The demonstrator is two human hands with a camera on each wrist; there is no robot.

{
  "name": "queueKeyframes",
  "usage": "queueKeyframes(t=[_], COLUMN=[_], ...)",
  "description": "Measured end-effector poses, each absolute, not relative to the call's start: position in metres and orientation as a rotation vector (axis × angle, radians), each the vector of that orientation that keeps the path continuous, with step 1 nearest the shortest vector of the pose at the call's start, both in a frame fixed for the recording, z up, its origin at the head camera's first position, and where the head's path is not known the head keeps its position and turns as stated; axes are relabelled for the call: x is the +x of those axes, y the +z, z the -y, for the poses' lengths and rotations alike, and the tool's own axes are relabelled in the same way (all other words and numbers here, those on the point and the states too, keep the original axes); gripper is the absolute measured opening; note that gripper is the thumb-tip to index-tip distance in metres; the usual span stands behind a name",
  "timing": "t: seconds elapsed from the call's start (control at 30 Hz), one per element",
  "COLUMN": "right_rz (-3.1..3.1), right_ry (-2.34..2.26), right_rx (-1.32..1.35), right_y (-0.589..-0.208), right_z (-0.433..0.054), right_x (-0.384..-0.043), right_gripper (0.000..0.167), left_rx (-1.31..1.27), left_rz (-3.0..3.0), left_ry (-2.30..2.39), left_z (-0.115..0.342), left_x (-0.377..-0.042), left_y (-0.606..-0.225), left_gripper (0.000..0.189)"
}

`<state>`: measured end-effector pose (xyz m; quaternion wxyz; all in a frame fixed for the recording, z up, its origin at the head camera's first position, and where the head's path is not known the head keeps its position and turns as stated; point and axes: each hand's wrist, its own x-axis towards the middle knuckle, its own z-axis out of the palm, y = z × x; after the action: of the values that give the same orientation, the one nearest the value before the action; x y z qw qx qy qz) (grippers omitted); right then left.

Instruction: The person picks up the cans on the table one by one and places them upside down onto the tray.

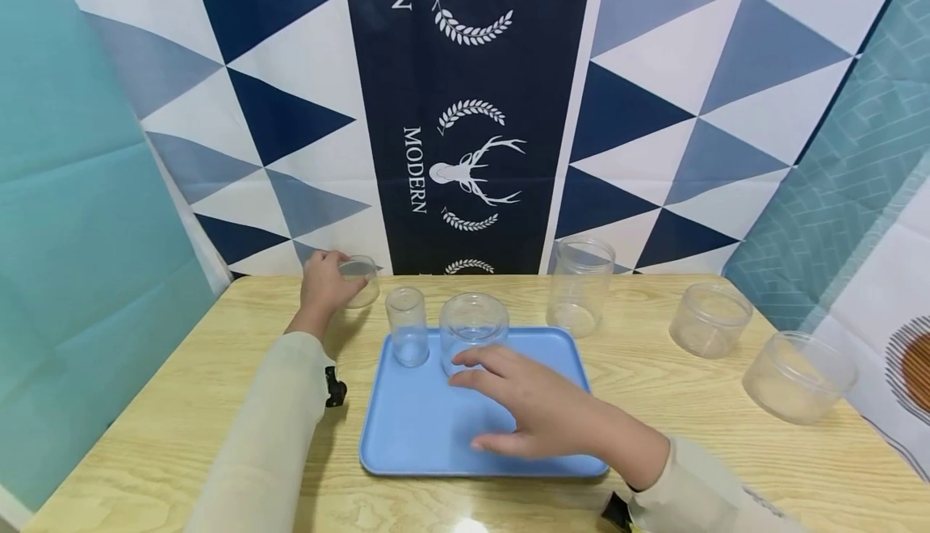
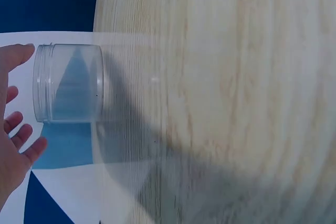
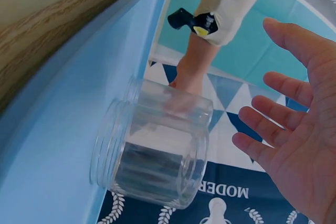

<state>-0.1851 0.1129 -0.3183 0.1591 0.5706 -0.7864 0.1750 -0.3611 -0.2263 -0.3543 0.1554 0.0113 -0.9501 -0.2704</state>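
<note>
My left hand [image 1: 324,281] reaches to the table's back left, beside a short clear jar [image 1: 366,292] that stands there. In the left wrist view, thumb and fingers spread on either side of that jar [image 2: 71,83], with a gap below it to the fingers. Over the blue tray [image 1: 414,436] hovers my right hand [image 1: 534,404], fingers loosely spread and holding nothing. Just beyond it on the tray is a wide clear jar [image 1: 475,319], its threaded rim toward the tray in the right wrist view. A narrow clear jar [image 1: 408,323] stands to its left.
A tall clear jar [image 1: 579,291] stands behind the tray's right corner. Two low, wide clear jars, one nearer the back [image 1: 710,319] and a nearer jar [image 1: 799,375], stand toward the table's right edge. Patterned cloth [image 1: 465,113] hangs behind the wooden table [image 1: 218,371].
</note>
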Motion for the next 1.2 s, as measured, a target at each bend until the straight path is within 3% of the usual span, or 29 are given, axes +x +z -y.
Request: queueKeyframes(t=[0.47, 1.2], right_rz=[2.241, 2.268], right_ry=[0.498, 0.439], right_rx=[1.703, 1.703], right_y=[-0.325, -0.326], right_z=[-0.100, -0.103], right_x=[-0.184, -0.181], right_gripper=[0.063, 0.061], left_rx=[0.101, 0.092], left_rz=[2.857, 2.985], left_ry=[-0.861, -0.773], left_z=[0.225, 0.215], left_x=[-0.372, -0.376], left_y=[-0.360, -0.352], left_gripper=[0.085, 0.081])
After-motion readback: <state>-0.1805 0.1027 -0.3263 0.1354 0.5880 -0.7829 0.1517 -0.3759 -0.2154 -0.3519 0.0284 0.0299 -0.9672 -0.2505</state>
